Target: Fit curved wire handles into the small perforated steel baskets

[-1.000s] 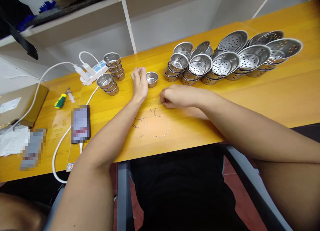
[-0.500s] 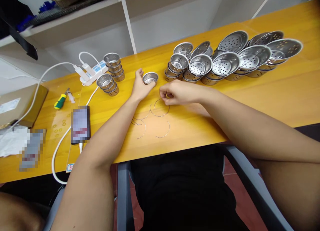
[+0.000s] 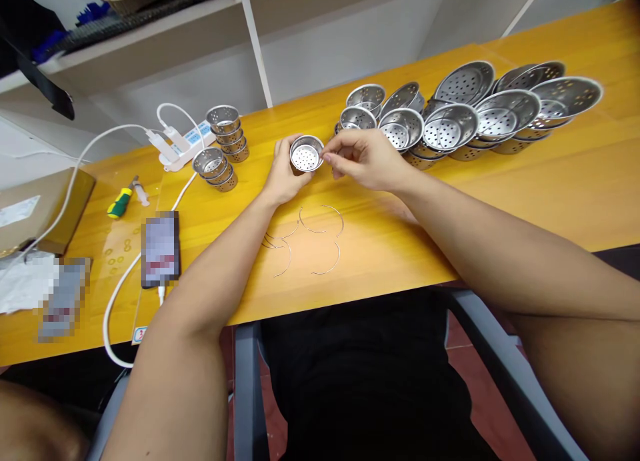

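My left hand (image 3: 287, 174) is wrapped round a small perforated metal cup (image 3: 307, 154), its open mouth tilted toward me. At the cup's right rim are the pinched fingertips of my right hand (image 3: 357, 160); whatever they grip is too small to make out. Several thin curved wires (image 3: 327, 272) lie on the table nearer to me, below both hands.
Stacks of perforated metal cups and bowls (image 3: 450, 128) stand at the back right. Two smaller cup stacks (image 3: 223, 138) are on the left beside a white power strip (image 3: 187, 146). A phone (image 3: 160, 249), a cable, a green-yellow screwdriver (image 3: 120, 202) and a cardboard box (image 3: 40, 204) lie further left.
The cup in my left hand has tipped toward me and shifted slightly right. My right hand has risen from above the wires to the cup's rim.
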Motion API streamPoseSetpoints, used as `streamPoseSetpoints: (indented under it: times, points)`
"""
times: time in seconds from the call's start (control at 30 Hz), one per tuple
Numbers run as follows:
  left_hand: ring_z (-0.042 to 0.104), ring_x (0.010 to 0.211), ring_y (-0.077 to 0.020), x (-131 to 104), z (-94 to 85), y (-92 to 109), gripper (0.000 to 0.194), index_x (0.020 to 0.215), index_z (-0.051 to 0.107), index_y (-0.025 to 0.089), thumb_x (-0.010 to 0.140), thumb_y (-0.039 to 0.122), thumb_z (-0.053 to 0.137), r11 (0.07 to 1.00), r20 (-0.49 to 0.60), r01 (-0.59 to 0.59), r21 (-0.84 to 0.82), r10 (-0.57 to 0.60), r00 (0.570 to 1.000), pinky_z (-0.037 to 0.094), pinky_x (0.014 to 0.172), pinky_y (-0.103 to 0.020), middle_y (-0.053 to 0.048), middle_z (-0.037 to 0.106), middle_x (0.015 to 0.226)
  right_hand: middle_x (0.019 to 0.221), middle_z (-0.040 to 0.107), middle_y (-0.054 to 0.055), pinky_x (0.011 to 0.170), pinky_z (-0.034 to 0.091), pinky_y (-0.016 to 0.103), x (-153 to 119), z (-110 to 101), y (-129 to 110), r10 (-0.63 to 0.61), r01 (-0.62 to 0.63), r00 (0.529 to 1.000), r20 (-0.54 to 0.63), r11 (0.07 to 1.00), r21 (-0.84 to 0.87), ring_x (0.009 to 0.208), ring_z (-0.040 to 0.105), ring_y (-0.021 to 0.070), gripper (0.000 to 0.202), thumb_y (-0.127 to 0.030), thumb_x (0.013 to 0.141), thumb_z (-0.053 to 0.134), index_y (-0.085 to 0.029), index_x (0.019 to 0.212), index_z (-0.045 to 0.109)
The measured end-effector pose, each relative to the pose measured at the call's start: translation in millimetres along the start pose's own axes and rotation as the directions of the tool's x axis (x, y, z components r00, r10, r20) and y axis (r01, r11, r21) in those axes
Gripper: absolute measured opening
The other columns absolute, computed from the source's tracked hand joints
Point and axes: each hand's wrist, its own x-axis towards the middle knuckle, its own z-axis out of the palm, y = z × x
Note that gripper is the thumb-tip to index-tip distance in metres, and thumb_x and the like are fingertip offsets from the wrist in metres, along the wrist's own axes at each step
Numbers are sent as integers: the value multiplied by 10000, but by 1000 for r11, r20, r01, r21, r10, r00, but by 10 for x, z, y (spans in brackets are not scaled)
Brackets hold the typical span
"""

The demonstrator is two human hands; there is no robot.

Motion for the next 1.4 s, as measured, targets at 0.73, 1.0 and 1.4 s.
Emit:
streamPoseSetpoints:
  times: [0.73,1.0,1.4]
  points:
    - [777,1435,-365,-19,-3,344,989,1330,753,303,588,829,1141,1000,-58,-12,-17,11,998,592,1392,-612,-75,767,1370,877,738,50,750,673,433,22,-21,79,-8,-9,950,-311,998,-55,766,743,253,489,-787,1161,682,-304,1238,683]
    - [760,1463,-372,-43,-3,391,956,1327,686,292,633,745,1163,994,-56,33,-107,-39,998,556,1410,-641,-91,771,1394,1126,802,127,800,700,523,9,10,95,5,-31,972,-235,994,-107,977,801,358,648,-869,1142,619,-330,1489,714]
    - [682,1629,-384,8,52,253,1002,1554,585,328,761,679,1088,993,-67,-45,-109,38,997,504,1474,-590,-132,702,1626,1059,779,120,877,727,548,7,17,63,7,-41,963,-271,992,-120,950,773,336,553,-769,1173,636,-304,1447,752]
